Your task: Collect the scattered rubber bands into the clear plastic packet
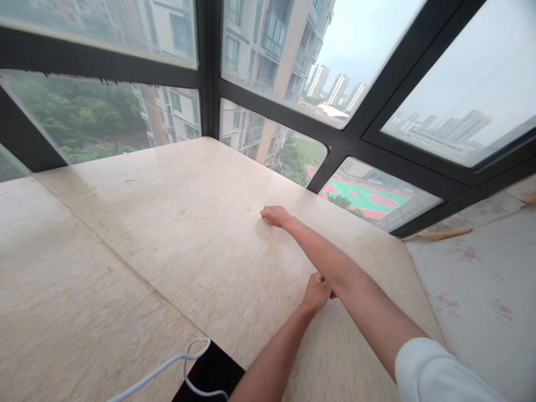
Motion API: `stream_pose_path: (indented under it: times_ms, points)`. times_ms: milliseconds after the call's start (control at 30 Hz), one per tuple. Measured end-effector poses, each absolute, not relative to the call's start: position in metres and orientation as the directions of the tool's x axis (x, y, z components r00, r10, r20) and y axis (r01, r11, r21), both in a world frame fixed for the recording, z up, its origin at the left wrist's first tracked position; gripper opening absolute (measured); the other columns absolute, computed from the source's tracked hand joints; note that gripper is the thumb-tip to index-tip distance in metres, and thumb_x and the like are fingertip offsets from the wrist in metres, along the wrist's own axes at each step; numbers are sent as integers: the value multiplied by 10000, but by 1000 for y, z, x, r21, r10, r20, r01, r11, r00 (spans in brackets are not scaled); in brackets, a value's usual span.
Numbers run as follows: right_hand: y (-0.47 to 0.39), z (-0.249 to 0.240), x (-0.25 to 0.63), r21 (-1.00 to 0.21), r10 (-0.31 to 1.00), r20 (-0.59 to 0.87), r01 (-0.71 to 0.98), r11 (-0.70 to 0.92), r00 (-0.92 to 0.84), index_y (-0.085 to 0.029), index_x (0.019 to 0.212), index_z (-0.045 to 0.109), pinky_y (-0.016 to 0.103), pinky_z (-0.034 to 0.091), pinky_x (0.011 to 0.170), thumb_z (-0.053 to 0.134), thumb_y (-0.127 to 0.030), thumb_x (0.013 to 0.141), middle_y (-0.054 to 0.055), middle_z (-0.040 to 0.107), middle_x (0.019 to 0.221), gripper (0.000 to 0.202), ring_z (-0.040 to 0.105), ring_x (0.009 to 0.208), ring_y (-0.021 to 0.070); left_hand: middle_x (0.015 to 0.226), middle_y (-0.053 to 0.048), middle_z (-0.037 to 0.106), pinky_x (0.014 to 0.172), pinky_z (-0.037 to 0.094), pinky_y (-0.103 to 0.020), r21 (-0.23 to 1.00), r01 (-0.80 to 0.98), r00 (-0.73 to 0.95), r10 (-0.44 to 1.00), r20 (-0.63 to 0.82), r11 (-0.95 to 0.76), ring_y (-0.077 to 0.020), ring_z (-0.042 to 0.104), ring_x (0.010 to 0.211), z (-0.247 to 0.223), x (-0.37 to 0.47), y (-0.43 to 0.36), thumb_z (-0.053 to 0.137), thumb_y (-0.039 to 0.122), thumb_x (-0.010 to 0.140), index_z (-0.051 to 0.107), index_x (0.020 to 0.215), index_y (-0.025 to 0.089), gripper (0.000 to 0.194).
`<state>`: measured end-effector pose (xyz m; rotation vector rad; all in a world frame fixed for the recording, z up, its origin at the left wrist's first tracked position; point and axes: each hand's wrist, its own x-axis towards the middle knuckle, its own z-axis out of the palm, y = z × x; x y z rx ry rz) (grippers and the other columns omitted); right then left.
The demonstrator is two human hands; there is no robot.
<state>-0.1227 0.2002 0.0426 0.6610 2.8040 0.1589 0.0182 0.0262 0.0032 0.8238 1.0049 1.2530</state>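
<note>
My right hand (275, 216) is closed, its fingertips down at the pale marble sill (176, 245). Something tiny seems to show under the fingertips, too small to name. Just left of those fingers a small thin ring (248, 209) lies flat on the stone, apart from the hand. Nearer to me, my left hand (316, 291) is closed beneath my right forearm. Part of a small red thing (333, 295) peeks out beside it; the forearm covers the rest, and its kind does not show.
Dark window frames (211, 67) edge the sill at the back and right. A white cable (157, 368) loops over a black flat object (213, 371) at the bottom. Flowered fabric (477, 290) borders the sill on the right. A seam (121, 259) crosses the stone at left.
</note>
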Motion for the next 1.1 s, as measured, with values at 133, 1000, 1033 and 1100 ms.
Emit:
stream_pose_path:
  times_ms: [133, 1000, 1033, 1100]
  points:
    - [196, 42, -108, 149, 425, -236, 400, 904, -874, -135, 961, 651, 265, 396, 695, 485, -188, 861, 136, 632, 1074, 202, 589, 935, 218, 511, -14, 510, 487, 371, -251, 899, -408, -5, 984, -178, 160, -111, 473, 475, 2, 20, 28, 483, 176, 733, 486, 514, 176, 220]
    - [57, 85, 179, -913, 911, 247, 236, 333, -331, -166, 808, 578, 228, 450, 519, 596, -405, 782, -17, 573, 658, 241, 515, 536, 93, 723, -32, 630, 532, 415, -205, 765, -613, 103, 980, -169, 196, -65, 517, 534, -3, 18, 31, 687, 272, 680, 651, 917, 110, 289]
    - [46, 85, 195, -946, 939, 219, 178, 271, -263, -170, 794, 579, 228, 445, 512, 630, -410, 755, -26, 561, 638, 248, 501, 522, 89, 717, -30, 628, 528, 418, -207, 770, -605, 97, 978, -184, 205, -66, 514, 528, -2, 18, 31, 689, 262, 675, 652, 911, 111, 282]
    - [22, 83, 228, -969, 971, 185, 137, 207, -154, -174, 782, 583, 227, 435, 508, 662, -415, 731, -31, 547, 620, 258, 481, 514, 85, 731, -35, 630, 534, 431, -209, 779, -591, 94, 977, -193, 210, -69, 520, 540, 0, 19, 31, 682, 244, 683, 653, 918, 111, 271]
